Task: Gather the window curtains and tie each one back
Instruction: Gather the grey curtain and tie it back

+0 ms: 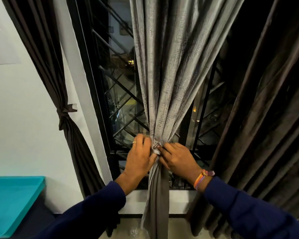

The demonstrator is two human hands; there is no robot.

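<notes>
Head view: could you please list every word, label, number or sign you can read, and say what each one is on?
No text here can be read.
White sheet on the wall: a dark printed mark at its left edge, cut off and too blurred to read.
Grey curtain, dark curtains, teal tray: no lettering visible.

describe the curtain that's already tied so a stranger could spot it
Start at the barred window, then look left to the white wall. The dark brown curtain hangs there, cinched by a knotted tie; the grey curtain is mid-window between both hands.
</notes>
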